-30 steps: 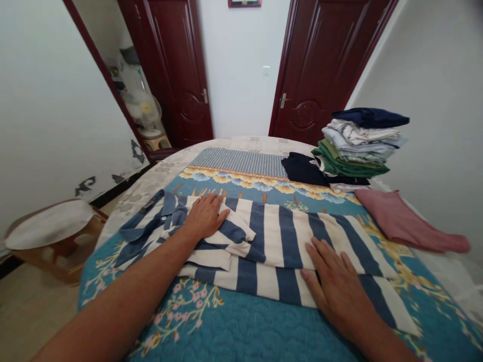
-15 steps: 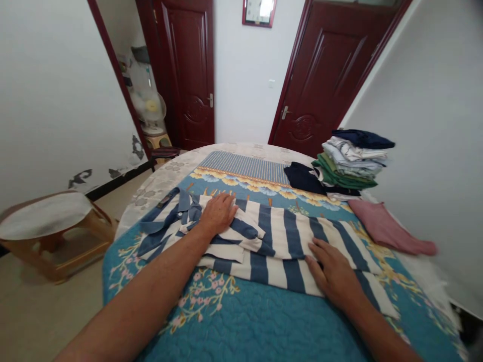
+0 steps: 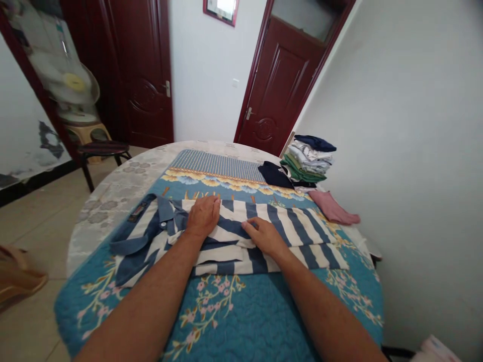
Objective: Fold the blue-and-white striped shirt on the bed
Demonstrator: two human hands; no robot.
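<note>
While the left hand [image 3: 204, 215] and the right hand [image 3: 266, 236] touch the blue-and-white striped collared shirt [image 3: 302, 226], lying on the teal floral quilt [image 3: 256, 311], both look half-curled; whether they grip, I cannot tell. Light, even pressure should limit creases.

Soft, dim indoor light; slight blur; doors lean with wide-angle distortion.

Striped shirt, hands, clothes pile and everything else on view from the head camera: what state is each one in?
Striped shirt: laid out, partly folded, front section uneven
Left hand: on the shirt near its collar, grip unclear
Right hand: on the shirt's middle, grip unclear
Clothes pile: folded, stacked
Navy garment: bundled or folded, beside the pile
Pink cloth: lying low
Teal quilt: spread out
Fan: upright, running or not unclear
</note>
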